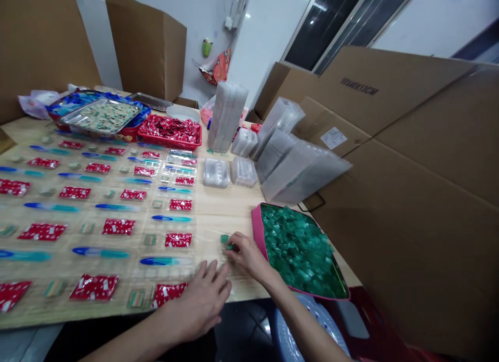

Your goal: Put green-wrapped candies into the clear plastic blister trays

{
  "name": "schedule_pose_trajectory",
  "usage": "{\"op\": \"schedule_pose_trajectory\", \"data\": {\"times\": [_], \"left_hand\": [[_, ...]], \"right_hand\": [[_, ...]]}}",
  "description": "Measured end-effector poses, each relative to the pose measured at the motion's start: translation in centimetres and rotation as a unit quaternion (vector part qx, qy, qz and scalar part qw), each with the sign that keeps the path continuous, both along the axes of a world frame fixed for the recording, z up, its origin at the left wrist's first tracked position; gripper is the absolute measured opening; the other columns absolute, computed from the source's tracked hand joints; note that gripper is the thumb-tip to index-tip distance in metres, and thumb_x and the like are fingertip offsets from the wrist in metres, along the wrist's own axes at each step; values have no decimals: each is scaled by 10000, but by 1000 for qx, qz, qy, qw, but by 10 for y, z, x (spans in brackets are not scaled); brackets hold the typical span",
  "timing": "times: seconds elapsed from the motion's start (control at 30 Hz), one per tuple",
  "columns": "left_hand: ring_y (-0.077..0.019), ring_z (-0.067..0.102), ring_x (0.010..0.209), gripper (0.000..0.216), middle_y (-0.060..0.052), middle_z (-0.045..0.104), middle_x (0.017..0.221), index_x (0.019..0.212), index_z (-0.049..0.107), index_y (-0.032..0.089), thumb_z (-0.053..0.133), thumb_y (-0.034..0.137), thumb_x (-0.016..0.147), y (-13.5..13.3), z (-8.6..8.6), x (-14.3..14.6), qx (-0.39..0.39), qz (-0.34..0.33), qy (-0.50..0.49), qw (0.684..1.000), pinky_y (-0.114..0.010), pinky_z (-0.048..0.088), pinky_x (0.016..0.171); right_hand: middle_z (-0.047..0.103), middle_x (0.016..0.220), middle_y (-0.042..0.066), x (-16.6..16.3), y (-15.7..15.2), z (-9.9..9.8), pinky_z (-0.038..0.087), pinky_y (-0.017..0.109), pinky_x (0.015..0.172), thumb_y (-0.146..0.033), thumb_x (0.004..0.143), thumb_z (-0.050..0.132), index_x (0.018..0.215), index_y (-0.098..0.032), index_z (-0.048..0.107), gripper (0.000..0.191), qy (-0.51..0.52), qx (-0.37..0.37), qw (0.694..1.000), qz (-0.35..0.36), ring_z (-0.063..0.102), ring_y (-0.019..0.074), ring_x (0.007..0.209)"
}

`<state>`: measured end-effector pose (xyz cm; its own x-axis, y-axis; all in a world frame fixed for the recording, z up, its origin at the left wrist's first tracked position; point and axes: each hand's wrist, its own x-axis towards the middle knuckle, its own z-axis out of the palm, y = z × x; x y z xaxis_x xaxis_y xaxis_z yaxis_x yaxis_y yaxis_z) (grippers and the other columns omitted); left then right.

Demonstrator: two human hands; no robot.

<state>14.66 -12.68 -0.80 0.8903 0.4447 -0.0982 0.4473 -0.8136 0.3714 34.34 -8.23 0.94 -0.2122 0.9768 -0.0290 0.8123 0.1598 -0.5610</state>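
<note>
My right hand rests on the wooden table, fingers pinched on a small green packet just left of a pink tray heaped with green packets. My left hand lies flat near the table's front edge, fingers stretched out and holding nothing, beside a red sachet. Rows of clear blister trays cover the table, holding red sachets, blue pens and small green squares.
Stacks of clear plastic trays stand and lean at the back right. A red tray of red sachets and a metal tray sit at the back. Cardboard boxes wall the right side and rear. A blue stool is below.
</note>
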Motion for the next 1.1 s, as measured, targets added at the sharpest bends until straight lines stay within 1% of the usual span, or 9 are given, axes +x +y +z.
{"op": "schedule_pose_trajectory", "data": {"times": [0.1,0.23,0.37,0.47,0.57,0.77,0.87,0.97,1.1], "left_hand": [[-421,165,1369,671,-193,205,1518,1387,332,149,554,438,823,0,0,1,-3,2,1,1000,-584,164,1078],[-404,147,1380,672,-185,209,1519,1390,332,162,556,438,820,0,0,1,-4,7,7,1000,-573,151,1085],[-397,145,1383,673,-180,221,1516,1392,329,166,558,436,819,-1,0,1,-5,8,7,1000,-573,144,1089],[-405,151,1379,670,-183,219,1516,1393,328,158,550,438,826,-1,0,1,-6,6,-1,1000,-569,149,1089],[-414,159,1374,662,-186,220,1515,1389,334,157,552,431,826,-1,-1,0,-9,6,-2,1000,-575,150,1086],[-415,160,1374,635,-194,227,1510,1385,353,158,528,436,841,1,6,1,-25,7,0,1000,-590,166,1083],[-419,175,1369,660,-191,232,1509,1382,374,163,608,345,792,4,13,6,-45,5,38,998,-597,186,1079],[-422,162,1368,742,-178,209,1514,1393,371,178,665,217,712,7,18,12,-63,1,95,993,-611,183,1079],[-425,148,1364,756,-167,181,1515,1403,358,191,637,203,701,11,17,17,-69,-9,117,991,-630,184,1069]], "right_hand": [[572,821,7,-1,-2,2,424,231,665,16,682,538,880,-172,596,279,33,-15,999,-5,559,126,690],[573,749,-8,1,-3,2,423,228,640,9,688,509,836,-176,579,247,49,-6,999,-10,560,130,661],[601,791,16,0,-4,1,422,229,644,4,712,507,865,-185,617,267,-5,29,1000,3,568,138,681],[623,822,31,-2,-4,3,415,232,651,-30,751,530,903,-195,638,249,-75,26,997,22,587,153,713],[628,832,42,-5,-2,4,398,236,638,-65,783,545,861,-192,651,183,-135,20,990,46,592,165,732],[629,815,47,-6,4,7,387,226,632,-75,806,546,819,-173,658,149,-144,9,985,95,583,154,725],[636,819,37,-3,3,9,388,217,636,-110,833,542,850,-186,656,137,-118,25,990,70,584,141,715],[627,787,28,-5,-1,5,383,205,617,-98,828,536,773,-182,645,148,-128,39,989,60,579,130,697],[636,776,23,-5,-5,5,391,198,612,-103,808,564,751,-175,634,116,-115,59,990,51,588,129,692]]}}
